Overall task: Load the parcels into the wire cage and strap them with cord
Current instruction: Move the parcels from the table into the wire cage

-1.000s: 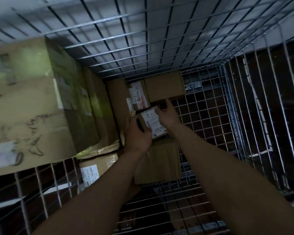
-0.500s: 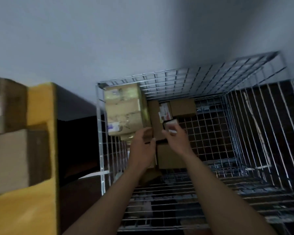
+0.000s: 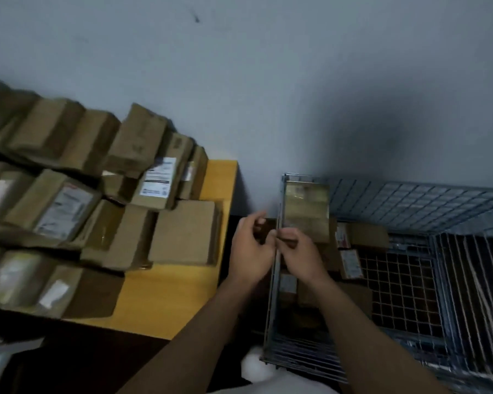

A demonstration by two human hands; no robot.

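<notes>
No print is sharp enough to read. Left of the left hand [image 3: 251, 248], a box [image 3: 147, 199] carries a white label [image 3: 157, 177] with dark blue bands, its lines a blur. Farther left, a second box [image 3: 32, 194] bears a pale sticker [image 3: 64, 213] with a reddish top edge, equally illegible. Just right of the right hand [image 3: 299, 254], in the cage [image 3: 410, 200], a red-and-white tag [image 3: 342, 236] and a pinkish tag [image 3: 350, 263] show only smudges of print
</notes>
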